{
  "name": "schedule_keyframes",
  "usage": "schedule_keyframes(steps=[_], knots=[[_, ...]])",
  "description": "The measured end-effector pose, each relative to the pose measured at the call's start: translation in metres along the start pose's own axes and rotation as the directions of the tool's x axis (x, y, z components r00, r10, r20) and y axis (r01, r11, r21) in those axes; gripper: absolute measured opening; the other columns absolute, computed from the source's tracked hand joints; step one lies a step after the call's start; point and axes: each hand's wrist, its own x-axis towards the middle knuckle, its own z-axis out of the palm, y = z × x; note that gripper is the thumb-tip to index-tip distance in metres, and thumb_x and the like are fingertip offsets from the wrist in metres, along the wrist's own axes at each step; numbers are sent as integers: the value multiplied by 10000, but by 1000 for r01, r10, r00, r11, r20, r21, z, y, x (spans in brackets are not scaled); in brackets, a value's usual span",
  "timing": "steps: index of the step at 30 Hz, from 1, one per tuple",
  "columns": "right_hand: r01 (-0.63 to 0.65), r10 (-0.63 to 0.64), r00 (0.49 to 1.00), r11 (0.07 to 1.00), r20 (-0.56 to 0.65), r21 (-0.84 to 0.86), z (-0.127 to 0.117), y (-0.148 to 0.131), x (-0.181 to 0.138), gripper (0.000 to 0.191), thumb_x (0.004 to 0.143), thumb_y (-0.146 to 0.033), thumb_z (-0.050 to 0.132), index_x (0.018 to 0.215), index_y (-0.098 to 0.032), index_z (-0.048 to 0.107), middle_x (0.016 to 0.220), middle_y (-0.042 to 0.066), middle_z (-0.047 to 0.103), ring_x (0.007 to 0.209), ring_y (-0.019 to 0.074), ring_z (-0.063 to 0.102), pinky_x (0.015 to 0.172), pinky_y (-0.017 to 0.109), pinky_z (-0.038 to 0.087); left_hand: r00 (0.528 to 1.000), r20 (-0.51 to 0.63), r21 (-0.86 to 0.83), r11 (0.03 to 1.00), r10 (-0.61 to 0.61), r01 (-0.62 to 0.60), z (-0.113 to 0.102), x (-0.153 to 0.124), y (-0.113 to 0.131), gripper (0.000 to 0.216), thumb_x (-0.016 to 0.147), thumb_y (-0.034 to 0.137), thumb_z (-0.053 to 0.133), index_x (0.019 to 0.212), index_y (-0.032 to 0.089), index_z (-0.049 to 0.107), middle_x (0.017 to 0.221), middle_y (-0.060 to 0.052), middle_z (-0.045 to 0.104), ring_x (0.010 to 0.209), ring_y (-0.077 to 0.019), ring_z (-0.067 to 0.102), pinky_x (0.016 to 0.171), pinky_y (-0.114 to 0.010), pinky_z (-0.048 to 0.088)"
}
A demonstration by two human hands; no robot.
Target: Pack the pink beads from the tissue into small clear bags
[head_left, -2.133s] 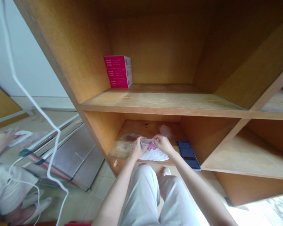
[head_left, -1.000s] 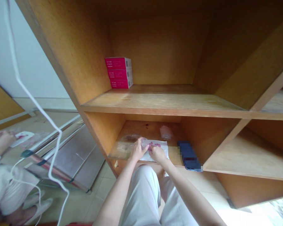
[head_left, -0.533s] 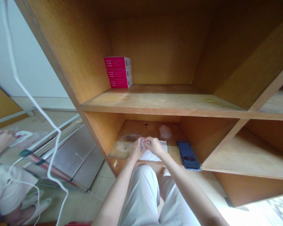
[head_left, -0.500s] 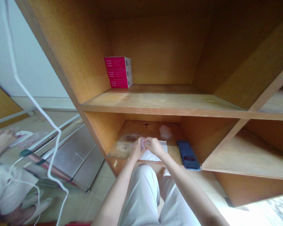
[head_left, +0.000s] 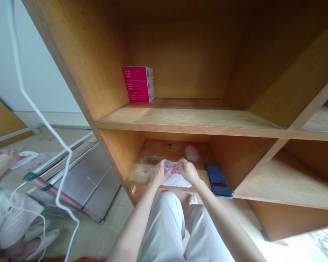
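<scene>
A wooden cabinet (head_left: 191, 126) fills most of the view, and the person sits before its lower compartment. At the left there stands a metal cart (head_left: 84, 183), and beyond it another person's hand (head_left: 1, 163) is partly seen. The light trousers (head_left: 164, 225) of the person come up under the shelf. In the upper compartment 3 pink boxes (head_left: 139, 84) make a stack against the left wall. A phone (head_left: 218, 180) lies on the lower shelf, to the right of the hands. A white sheet (head_left: 177, 181) lies near the front edge, between the 2 hands.

The left hand (head_left: 159, 175) has its thumb and fingers moderately apart, closed around a clear plastic piece (head_left: 167, 165); its forearm reaches forward, inclined to the right. The right hand (head_left: 189, 170) bends its fingers together at the right side of the beads; whether a bead is between them, it cannot be told. Its forearm inclines to the left. Behind lies a clear packet (head_left: 191, 153). The smallest are the pink beads (head_left: 175, 169), gathered on the sheet between the hands.
</scene>
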Motion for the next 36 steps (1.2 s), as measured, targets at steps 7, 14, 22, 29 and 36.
schedule_keyframes(steps=[7, 14, 22, 29, 36], knots=[[-146, 173, 977, 968, 127, -202, 13, 35, -7, 187, 828, -259, 403, 889, -165, 553, 807, 99, 648, 767, 190, 608, 581, 225, 338, 999, -48, 24, 1000, 6, -5, 1, -1, 2, 402, 777, 347, 484, 1126, 182, 373, 1052, -91, 548, 995, -203, 528, 862, -365, 419], [-130, 176, 970, 959, 169, -252, 24, 41, -10, 183, 838, -251, 391, 917, -169, 535, 834, 92, 644, 793, 178, 609, 586, 214, 343, 999, -39, 36, 999, 1, 0, -1, -1, 2, 400, 782, 356, 477, 1126, 180, 371, 1051, -84, 547, 1000, -203, 526, 858, -361, 423], [-90, 148, 963, 965, 226, -247, 24, 46, -5, 182, 846, -252, 387, 931, -173, 527, 846, 83, 640, 803, 164, 600, 586, 207, 331, 999, -37, 45, 999, 6, -4, 0, -1, 1, 404, 786, 369, 469, 1126, 176, 367, 1042, -88, 550, 1000, -206, 526, 848, -361, 428], [-102, 148, 966, 971, 212, -216, 21, 46, -6, 163, 815, -224, 425, 897, -163, 552, 830, 86, 641, 774, 161, 595, 573, 204, 316, 999, -33, 36, 999, 2, -1, 0, -1, 1, 410, 786, 366, 471, 1131, 173, 365, 1045, -89, 551, 1007, -205, 522, 853, -358, 427], [-81, 71, 991, 992, 109, 94, 8, 43, 1, 145, 757, -177, 449, 781, -141, 587, 738, 67, 640, 676, 141, 577, 572, 198, 343, 999, -34, 26, 1000, 10, -9, -1, -1, 1, 406, 784, 354, 473, 1133, 175, 366, 1073, -101, 535, 993, -207, 525, 867, -378, 411]])
